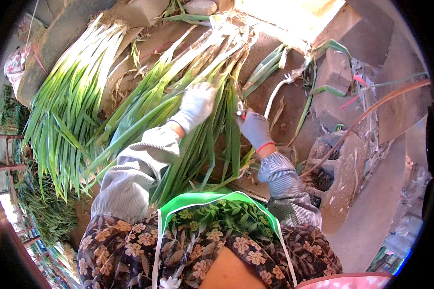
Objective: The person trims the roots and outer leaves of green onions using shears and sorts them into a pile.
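Observation:
A loose pile of long green onions (144, 104) lies before me, roots and dry outer skins at the far end, leaves toward my body. On its leaves lies my left hand (197, 103) in a pale glove; its fingers are blurred and partly hidden, so its hold is unclear. My right hand (255, 126), gloved with a red cuff edge, is closed around a small tool with a metal end and red part (241, 109). The tool's tip is beside the hanging leaves at the pile's right side; its exact kind is unclear.
A neater bunch of green onions (81, 76) lies to the left. A white onion stalk (275, 95) and torn leaves (266, 68) lie right. A brownish hose (376, 104) curves past a hollow block (341, 169). More greens (45, 202) stand beside a metal rack (9, 168).

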Demonstrator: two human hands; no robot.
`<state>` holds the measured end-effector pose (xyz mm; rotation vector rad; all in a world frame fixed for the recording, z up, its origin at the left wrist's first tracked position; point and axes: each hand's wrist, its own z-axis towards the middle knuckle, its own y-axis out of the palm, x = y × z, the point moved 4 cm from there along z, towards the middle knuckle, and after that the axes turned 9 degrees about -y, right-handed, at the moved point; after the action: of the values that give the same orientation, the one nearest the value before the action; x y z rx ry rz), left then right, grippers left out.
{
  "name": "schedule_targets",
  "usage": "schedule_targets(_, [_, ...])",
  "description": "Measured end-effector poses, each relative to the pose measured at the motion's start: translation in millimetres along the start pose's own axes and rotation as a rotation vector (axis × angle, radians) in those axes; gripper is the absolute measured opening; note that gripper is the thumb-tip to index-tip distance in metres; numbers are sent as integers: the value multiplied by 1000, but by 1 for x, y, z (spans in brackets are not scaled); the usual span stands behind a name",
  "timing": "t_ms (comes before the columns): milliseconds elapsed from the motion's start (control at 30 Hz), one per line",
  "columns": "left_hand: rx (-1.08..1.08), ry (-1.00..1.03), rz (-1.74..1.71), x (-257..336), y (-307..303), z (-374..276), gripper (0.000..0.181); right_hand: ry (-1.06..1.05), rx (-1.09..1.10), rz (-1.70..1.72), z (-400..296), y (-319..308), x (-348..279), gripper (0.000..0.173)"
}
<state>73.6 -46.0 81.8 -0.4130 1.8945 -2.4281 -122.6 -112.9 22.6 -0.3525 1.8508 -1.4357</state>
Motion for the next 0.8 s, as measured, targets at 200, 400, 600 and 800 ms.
schedule_targets(200, [-259,-221,81,-17,33,1,54,15,-56,41,10,6,-25,51])
schedule_targets(400, [-330,-234,7,-29,33,9,51,-34,-40,53,14,21,-44,45])
schedule_targets(600, [-320,-201,-22,-27,29,8,51,-1,71,-10,52,29,-25,50])
schedule_targets(800, [-403,-265,-11,-22,25,17,61,214,-7,-47,142,13,18,62])
